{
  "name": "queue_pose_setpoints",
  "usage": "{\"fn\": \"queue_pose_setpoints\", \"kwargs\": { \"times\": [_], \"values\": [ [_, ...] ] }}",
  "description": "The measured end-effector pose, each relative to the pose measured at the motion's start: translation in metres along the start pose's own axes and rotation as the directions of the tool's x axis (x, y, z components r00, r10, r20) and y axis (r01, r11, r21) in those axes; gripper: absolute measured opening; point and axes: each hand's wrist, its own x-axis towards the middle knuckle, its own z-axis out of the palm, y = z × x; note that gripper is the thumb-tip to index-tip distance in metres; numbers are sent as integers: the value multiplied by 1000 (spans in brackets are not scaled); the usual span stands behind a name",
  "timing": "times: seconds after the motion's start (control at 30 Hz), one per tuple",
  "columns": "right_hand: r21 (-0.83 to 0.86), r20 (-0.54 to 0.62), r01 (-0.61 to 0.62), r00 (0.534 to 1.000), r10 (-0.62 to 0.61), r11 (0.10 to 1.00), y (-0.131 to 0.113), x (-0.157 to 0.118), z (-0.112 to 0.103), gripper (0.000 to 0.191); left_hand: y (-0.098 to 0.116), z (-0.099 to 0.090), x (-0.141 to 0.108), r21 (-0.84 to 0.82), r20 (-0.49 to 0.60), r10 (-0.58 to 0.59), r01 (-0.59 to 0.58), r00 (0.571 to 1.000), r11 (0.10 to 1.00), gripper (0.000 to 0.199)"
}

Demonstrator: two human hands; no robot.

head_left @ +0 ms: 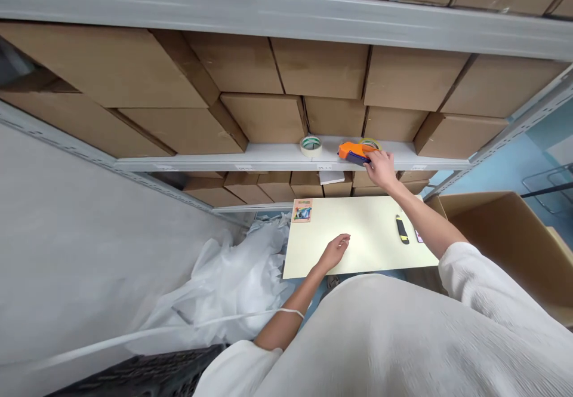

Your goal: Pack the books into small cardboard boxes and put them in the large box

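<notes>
My right hand is closed on an orange and dark blue tool at the edge of the grey shelf. Just behind it lies a yellow roll of tape, partly covered by the hand and tool. A whitish tape roll rests on the shelf to the left. Over the pale yellow tabletop is my left hand, its fingers curled; what they hold, if anything, is too small to tell. A black and yellow cutter and a small picture card lie on the tabletop.
Cardboard boxes fill the shelves ahead. An open carton stands right of the table. White plastic wrapping is heaped at its left, and a white cord crosses near my left forearm. A phone edge shows beside my right forearm.
</notes>
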Motion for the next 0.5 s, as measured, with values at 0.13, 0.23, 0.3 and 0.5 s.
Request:
{"fn": "queue_pose_setpoints", "kwargs": {
  "times": [0.13, 0.23, 0.3, 0.5],
  "values": [
    [32, -58, -101, 993, 103, 994, 3, -53, -8, 35, 5, 11, 9, 8, 64, 13, -13, 998, 1000, 36],
    [76, -59, -227, 971, 231, 971, 14, -96, 2, 32, 8, 21, 14, 13, 112, -1, 0, 994, 1000, 37],
    [99, -25, -331, 942, 335, 938, 23, -124, 17, 30, 10, 27, 16, 25, 133, -15, 12, 991, 1000, 38],
    [28, 162, -630, 769, 618, 776, 48, -198, 80, 20, 5, 41, 16, 52, 171, -48, 39, 984, 998, 37]
  ]
}}
